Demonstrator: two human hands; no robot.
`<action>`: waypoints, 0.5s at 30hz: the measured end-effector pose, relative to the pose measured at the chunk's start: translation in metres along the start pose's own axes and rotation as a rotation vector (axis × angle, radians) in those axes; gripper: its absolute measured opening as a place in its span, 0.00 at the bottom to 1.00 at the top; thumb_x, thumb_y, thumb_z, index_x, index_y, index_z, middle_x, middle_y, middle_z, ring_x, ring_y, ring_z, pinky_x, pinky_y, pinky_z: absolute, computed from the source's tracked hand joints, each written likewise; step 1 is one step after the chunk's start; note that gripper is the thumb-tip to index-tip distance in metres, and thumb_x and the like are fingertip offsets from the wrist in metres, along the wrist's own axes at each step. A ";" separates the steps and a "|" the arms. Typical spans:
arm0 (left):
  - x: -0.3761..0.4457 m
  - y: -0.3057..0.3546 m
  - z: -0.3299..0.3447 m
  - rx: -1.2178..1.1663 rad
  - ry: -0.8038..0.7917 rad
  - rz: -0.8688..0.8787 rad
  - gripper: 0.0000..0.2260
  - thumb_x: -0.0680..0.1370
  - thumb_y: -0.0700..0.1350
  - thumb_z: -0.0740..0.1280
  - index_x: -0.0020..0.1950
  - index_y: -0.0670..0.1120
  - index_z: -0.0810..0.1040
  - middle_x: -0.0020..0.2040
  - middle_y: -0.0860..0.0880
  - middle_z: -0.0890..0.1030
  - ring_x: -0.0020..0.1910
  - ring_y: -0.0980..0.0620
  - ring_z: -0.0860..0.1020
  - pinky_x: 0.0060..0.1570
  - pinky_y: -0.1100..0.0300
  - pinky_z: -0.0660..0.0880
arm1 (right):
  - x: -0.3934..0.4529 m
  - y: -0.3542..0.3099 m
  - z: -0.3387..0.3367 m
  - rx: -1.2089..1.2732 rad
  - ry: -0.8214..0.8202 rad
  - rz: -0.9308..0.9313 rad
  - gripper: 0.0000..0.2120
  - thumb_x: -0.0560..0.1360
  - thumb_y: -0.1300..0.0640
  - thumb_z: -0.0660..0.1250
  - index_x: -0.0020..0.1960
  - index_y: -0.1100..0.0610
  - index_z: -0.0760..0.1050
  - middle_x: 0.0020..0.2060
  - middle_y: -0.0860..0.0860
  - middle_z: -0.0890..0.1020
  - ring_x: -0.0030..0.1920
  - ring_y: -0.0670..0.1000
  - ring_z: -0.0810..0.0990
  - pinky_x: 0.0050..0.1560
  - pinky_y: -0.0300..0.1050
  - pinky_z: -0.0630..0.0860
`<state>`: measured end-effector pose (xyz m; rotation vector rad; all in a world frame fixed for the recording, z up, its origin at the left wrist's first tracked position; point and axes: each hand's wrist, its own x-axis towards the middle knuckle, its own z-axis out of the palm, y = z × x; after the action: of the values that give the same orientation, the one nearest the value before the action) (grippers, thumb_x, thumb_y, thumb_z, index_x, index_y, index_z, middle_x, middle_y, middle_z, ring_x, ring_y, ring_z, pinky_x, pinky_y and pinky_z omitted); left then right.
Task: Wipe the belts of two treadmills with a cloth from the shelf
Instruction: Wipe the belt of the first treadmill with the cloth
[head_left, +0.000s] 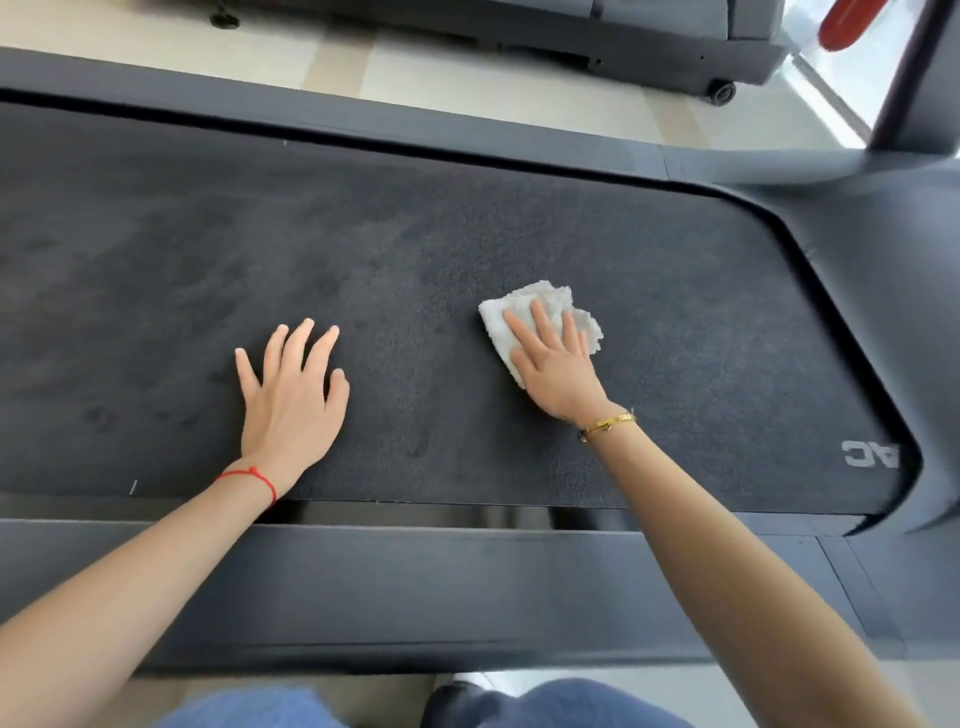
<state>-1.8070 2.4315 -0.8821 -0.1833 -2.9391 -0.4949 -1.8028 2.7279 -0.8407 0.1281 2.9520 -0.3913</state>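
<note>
A dark grey treadmill belt (415, 249) runs across the view from left to right. On it, right of centre, lies a crumpled white cloth (519, 306). My right hand (556, 364) presses flat on the cloth with its fingers spread, a gold bracelet on the wrist. My left hand (291, 389) rests palm down on the bare belt to the left, fingers apart, holding nothing. A red string is tied round that wrist.
The near side rail (415, 587) of the treadmill lies under my forearms, the far rail (311, 111) beyond the belt. The motor cover (883, 291) curves round the belt's right end. A second treadmill's base (571, 31) stands across the pale floor.
</note>
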 end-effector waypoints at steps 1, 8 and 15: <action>0.000 0.001 0.000 0.000 0.003 -0.002 0.22 0.82 0.46 0.59 0.76 0.48 0.66 0.77 0.45 0.64 0.78 0.43 0.57 0.73 0.31 0.49 | 0.001 -0.006 0.003 -0.003 0.013 0.008 0.23 0.84 0.48 0.47 0.79 0.40 0.49 0.80 0.47 0.46 0.78 0.63 0.41 0.76 0.60 0.40; -0.001 0.003 -0.003 0.025 0.002 -0.019 0.22 0.82 0.48 0.58 0.77 0.49 0.65 0.77 0.46 0.64 0.78 0.45 0.57 0.74 0.33 0.49 | -0.057 -0.052 0.035 -0.077 -0.028 -0.422 0.25 0.84 0.49 0.48 0.79 0.40 0.47 0.79 0.46 0.47 0.78 0.63 0.42 0.77 0.61 0.43; -0.002 0.005 -0.006 0.048 -0.024 -0.018 0.23 0.82 0.49 0.55 0.78 0.50 0.63 0.78 0.47 0.63 0.79 0.45 0.55 0.75 0.34 0.48 | -0.008 0.009 0.003 0.018 0.066 -0.048 0.24 0.84 0.49 0.49 0.79 0.41 0.50 0.80 0.48 0.47 0.78 0.63 0.43 0.76 0.58 0.42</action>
<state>-1.8030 2.4336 -0.8750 -0.1584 -2.9749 -0.4275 -1.7938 2.7355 -0.8450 0.0737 3.0224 -0.4290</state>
